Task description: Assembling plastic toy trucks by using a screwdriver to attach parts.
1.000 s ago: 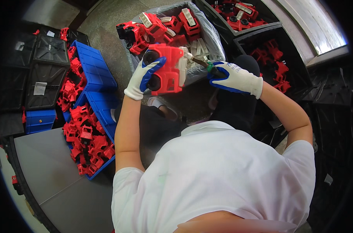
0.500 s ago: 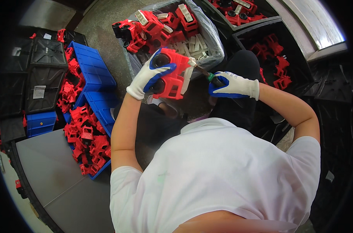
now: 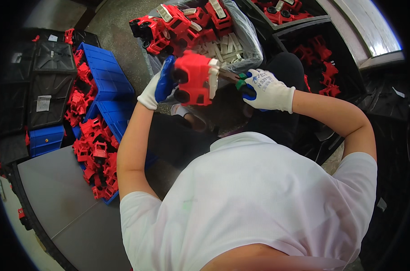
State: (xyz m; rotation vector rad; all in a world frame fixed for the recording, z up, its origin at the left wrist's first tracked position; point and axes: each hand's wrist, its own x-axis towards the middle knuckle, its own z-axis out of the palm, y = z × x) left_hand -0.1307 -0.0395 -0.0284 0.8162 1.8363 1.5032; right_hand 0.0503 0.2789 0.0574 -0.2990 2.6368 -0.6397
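My left hand (image 3: 158,86), in a white glove with a blue palm, holds a red toy truck body (image 3: 196,81) against its palm. Black wheels line the truck's left side, and a cream-white strip (image 3: 213,77) runs along its right side. My right hand (image 3: 269,90), gloved alike, is closed around a tool with a green and dark handle (image 3: 241,81). The tool's blade or shaft points left toward the white strip; blur hides its exact kind and whether its tip touches.
Ahead stands a plastic-lined bin (image 3: 253,40) with red trucks and loose white strips. Blue crates (image 3: 108,72) heaped with red truck parts stand at left, beside stacked black crates (image 3: 51,58). More black crates (image 3: 299,31) with red parts are at right. A grey panel (image 3: 56,189) lies lower left.
The truck has turned in my left hand and shifted slightly, and that hand has moved left. My right hand has rotated, bringing the glove's back into view, with the tool still in it.
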